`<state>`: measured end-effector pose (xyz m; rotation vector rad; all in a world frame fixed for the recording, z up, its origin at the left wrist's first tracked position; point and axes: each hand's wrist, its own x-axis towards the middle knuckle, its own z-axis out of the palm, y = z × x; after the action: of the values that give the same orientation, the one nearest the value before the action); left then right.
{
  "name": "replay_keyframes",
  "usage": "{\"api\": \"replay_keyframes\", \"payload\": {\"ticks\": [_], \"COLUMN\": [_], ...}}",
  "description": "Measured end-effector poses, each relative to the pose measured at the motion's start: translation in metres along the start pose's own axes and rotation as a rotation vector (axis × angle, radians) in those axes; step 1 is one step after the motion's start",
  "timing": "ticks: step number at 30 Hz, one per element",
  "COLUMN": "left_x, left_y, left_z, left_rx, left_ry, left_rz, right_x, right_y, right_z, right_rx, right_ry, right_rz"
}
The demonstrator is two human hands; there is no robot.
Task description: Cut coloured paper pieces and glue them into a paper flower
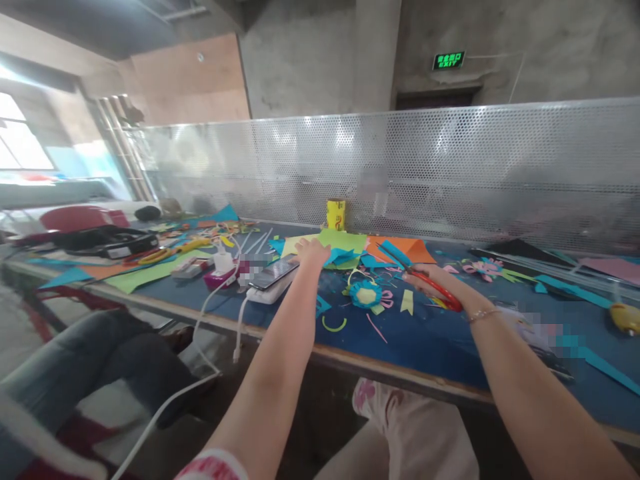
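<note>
In the head view, the right hand (424,279) is wrapped around red-handled scissors (444,292) over the worktop (420,343); the left hand (313,251) is at the green paper (345,239), its grip unclear. White tissue (223,264) pokes from a purple box (214,279); a yellow canister (337,215) hides its contents.
</note>
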<state>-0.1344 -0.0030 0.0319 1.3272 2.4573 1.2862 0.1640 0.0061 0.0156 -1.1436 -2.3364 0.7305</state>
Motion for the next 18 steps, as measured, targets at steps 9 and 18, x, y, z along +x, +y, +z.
{"api": "replay_keyframes", "payload": {"ticks": [9,18], "left_x": [-0.031,-0.070], "left_y": [0.047,0.059], "left_z": [0.039,0.045], "left_rx": [-0.732,-0.987], "left_ry": [-0.380,-0.713], "left_rz": [0.317,0.319], "right_x": [-0.001,-0.002], "right_y": [-0.015,-0.029], "right_z": [0.006,0.011], "right_rx": [0.162,0.241], "right_ry": [0.057,0.087], "right_rz": [0.033,0.009]}}
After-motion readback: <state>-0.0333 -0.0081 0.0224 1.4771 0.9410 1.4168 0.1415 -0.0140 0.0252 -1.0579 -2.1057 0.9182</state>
